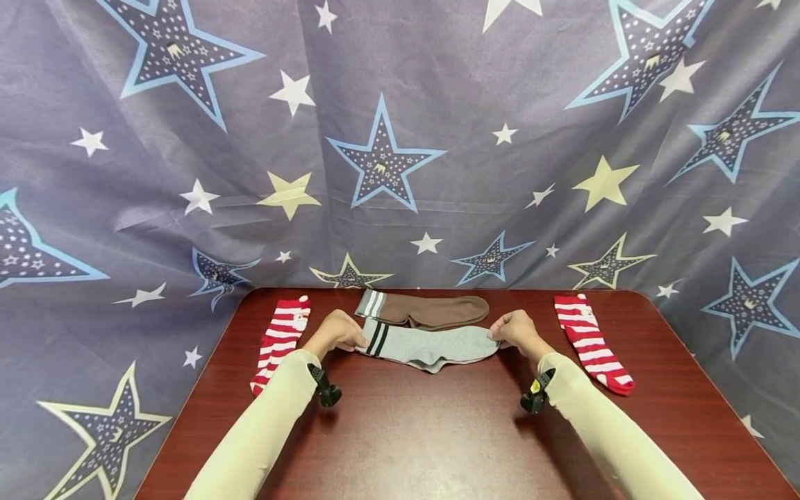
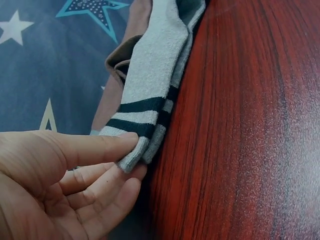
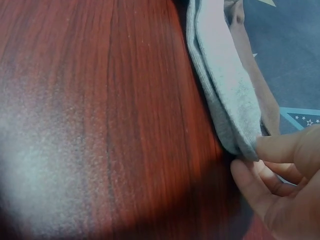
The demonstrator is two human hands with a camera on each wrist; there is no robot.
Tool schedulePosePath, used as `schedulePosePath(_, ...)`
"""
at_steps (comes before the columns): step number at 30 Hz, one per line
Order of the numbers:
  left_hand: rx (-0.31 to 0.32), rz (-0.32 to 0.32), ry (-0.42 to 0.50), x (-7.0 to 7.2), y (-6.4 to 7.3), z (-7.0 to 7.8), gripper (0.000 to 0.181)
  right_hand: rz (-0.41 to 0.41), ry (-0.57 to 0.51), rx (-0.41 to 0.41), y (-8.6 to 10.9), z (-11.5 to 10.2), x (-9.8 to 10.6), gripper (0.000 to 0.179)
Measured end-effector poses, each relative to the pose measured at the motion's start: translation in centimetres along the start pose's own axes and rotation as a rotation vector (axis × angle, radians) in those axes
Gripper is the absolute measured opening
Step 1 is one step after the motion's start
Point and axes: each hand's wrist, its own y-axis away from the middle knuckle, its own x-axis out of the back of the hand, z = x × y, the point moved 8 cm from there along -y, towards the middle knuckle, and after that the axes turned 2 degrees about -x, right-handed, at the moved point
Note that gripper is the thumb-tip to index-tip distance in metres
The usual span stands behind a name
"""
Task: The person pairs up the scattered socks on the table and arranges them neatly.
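Observation:
A pair of light grey socks [image 1: 425, 344] with two black cuff stripes lies stretched sideways across the table, one sock on top of the other. At its cuff end, my left hand [image 1: 340, 330] pinches the fabric between thumb and fingers; the left wrist view shows the thumb on top of the cuff [image 2: 142, 145]. My right hand [image 1: 516, 329] pinches the toe end, and the right wrist view shows the grey toe [image 3: 245, 142] between thumb and fingers. Just behind lie brown socks [image 1: 437, 311] with a grey, white-striped cuff, close against the grey pair.
Red-and-white striped socks lie on both sides: one sock [image 1: 282, 339] at the left, another [image 1: 590, 340] at the right. The dark red wooden table [image 1: 425, 444] extends toward me. A star-patterned grey-blue cloth [image 1: 462, 180] hangs behind the table and along its sides.

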Motion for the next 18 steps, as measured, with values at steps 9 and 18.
schedulePosePath(9,0.015,0.035,-0.062,-0.15,-0.02,0.25,0.019,-0.002,0.004,0.002,-0.02,0.01,-0.01,0.01)
schedulePosePath(18,0.044,0.045,-0.113,-0.26,-0.17,0.43,0.023,0.005,0.012,0.014,0.1,-0.1,-0.01,0.011)
